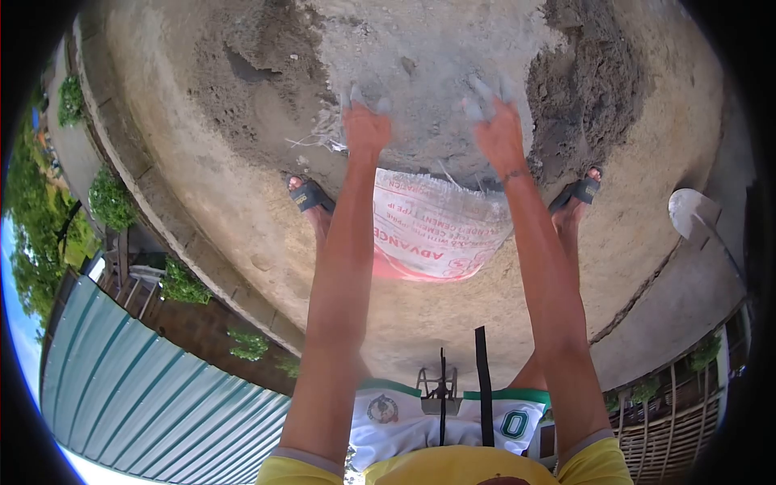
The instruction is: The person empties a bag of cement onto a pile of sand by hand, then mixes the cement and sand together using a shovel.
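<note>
Grey cement powder [428, 48] lies in a wide patch over dark, damp sand [586, 89]. My left hand [365, 121] is at the near left part of the powder, its fingers dusted grey and spread. To the right, my right hand [495, 125] reaches over the powder with its coated fingers apart. Neither hand shows anything held. Between my forearms lies a white and red cement bag [440, 230], its printed side up and its far edge against the powder. Frayed white strands [327, 133] lie beside my left hand.
My sandalled feet [311, 194] stand on either side of the bag. A shovel [693, 214] lies at the right on the concrete. A low concrete curb [153, 190] curves along the left, with plants and a green metal roof [153, 364] beyond. A bamboo fence [671, 412] stands at the lower right.
</note>
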The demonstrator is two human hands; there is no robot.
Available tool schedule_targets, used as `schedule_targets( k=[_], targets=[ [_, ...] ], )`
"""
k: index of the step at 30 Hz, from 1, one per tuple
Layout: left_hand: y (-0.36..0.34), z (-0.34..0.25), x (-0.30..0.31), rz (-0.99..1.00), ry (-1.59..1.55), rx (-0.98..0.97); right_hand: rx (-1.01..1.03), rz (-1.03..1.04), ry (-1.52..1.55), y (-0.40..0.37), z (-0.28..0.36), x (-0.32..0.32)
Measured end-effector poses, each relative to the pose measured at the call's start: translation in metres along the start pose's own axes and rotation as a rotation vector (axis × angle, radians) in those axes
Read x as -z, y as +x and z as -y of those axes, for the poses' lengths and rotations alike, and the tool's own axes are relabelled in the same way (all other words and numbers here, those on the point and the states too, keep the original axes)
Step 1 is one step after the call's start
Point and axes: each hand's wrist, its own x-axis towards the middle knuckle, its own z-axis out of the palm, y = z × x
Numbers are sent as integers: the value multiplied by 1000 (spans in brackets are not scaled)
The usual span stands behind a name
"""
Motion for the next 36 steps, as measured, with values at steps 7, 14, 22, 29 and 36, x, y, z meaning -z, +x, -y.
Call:
schedule_targets(
  k=[7,14,22,29,36],
  targets=[
    [-1,-4,34,306,-249,44,-175,100,-73,-31,-32,16],
    [-37,-70,108,278,-620,342,-157,24,-60,-60,13,63],
    [-83,-45,171,368,-683,339,-293,-76,106,-160,-10,148],
    [-176,37,159,467,-591,611,-728,59,475,-288,-161,59],
    [-276,127,61,769,-644,577,-890,348,735,-400,-197,-38]
  ],
)
